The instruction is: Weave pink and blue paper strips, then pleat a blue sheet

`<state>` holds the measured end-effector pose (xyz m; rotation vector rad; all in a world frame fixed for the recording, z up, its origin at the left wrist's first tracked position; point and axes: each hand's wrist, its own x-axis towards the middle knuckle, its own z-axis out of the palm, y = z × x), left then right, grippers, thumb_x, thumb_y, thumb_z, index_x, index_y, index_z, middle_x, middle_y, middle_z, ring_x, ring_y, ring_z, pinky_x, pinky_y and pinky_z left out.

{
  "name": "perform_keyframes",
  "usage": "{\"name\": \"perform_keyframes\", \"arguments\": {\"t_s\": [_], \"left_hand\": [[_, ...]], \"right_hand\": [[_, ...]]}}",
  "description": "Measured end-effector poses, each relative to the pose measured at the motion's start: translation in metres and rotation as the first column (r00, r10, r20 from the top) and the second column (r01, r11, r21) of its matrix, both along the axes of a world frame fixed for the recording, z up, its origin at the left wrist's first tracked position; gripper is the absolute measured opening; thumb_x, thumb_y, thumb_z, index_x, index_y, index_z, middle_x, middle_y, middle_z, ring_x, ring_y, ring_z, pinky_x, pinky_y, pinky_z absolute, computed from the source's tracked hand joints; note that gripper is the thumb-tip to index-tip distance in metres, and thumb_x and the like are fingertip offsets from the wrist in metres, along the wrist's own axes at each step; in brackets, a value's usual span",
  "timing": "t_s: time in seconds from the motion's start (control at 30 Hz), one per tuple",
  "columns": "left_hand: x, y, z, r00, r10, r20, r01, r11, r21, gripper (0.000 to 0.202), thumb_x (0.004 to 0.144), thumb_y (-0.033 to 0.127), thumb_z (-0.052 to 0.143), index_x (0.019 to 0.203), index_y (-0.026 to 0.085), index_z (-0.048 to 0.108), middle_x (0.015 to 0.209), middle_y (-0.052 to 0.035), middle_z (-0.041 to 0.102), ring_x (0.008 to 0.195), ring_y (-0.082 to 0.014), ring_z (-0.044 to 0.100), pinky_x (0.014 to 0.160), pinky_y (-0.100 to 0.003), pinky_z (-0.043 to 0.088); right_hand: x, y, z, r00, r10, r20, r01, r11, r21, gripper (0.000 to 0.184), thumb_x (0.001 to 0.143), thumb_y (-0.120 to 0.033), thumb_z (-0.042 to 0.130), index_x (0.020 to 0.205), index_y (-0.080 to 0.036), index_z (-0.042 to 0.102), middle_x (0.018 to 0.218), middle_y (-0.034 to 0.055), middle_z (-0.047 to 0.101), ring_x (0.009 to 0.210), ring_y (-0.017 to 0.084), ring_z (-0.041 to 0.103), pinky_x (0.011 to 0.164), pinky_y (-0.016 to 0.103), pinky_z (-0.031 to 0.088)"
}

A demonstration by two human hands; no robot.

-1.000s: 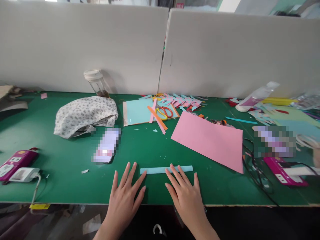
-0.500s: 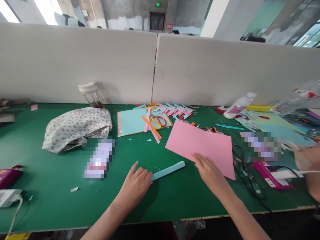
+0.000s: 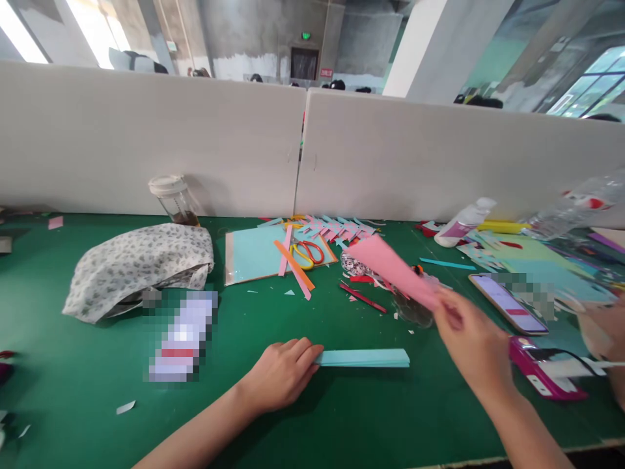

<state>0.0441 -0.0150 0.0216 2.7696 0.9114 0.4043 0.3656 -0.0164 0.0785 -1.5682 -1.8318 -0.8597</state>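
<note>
Head view: hands (image 3: 282, 372) hold strip (image 3: 364, 357), sheet (image 3: 395, 270).

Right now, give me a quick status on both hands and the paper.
Left hand pinning folded blue strip on green table. Right hand lifting pink sheet. Scraps and scissors beyond.

You have one head-worn view, looking forward and down across the green table (image 3: 97, 391) toward the white partition (image 3: 195, 150), close above your own forearms.
</note>
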Motion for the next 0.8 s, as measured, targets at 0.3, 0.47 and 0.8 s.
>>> {"name": "perform_keyframes", "arguments": {"t_s": [0.3,0.47,0.8], "left_hand": [[-0.004,0.003,-0.007,0.956,0.291,0.029,-0.279,0.937,-0.212,0.027,0.094,0.038,0.029,0.108,0.023,0.046,0.094,-0.0006,0.058,0.072,-0.0158,0.062,0.055,-0.026,0.044],[-0.006,0.010,-0.012,0.913,0.406,-0.030,-0.404,0.893,-0.197,0.029,0.095,0.039,0.027,0.105,0.023,0.049,0.098,-0.0007,0.059,0.072,-0.0169,0.064,0.052,-0.025,0.039],[-0.010,0.017,-0.008,0.841,0.537,-0.067,-0.536,0.809,-0.240,0.031,0.095,0.038,0.026,0.091,0.022,0.051,0.088,0.0003,0.062,0.062,-0.0155,0.060,0.049,-0.025,0.025]], "right_hand": [[-0.122,0.067,0.031,0.874,0.486,0.022,-0.486,0.874,0.006,0.041,0.082,0.001,0.044,0.115,-0.019,0.058,0.105,0.0067,0.068,0.094,0.018,0.062,0.087,0.034,0.048],[-0.200,0.093,-0.006,0.675,0.734,-0.079,-0.721,0.634,-0.279,0.030,0.086,-0.007,0.043,0.103,-0.019,0.065,0.103,0.0020,0.069,0.096,0.015,0.059,0.090,0.030,0.046],[-0.098,0.082,-0.030,0.904,0.300,-0.306,-0.385,0.881,-0.274,0.023,0.089,-0.025,0.042,0.093,-0.018,0.064,0.089,0.0089,0.065,0.086,0.022,0.059,0.076,0.037,0.047]]}}
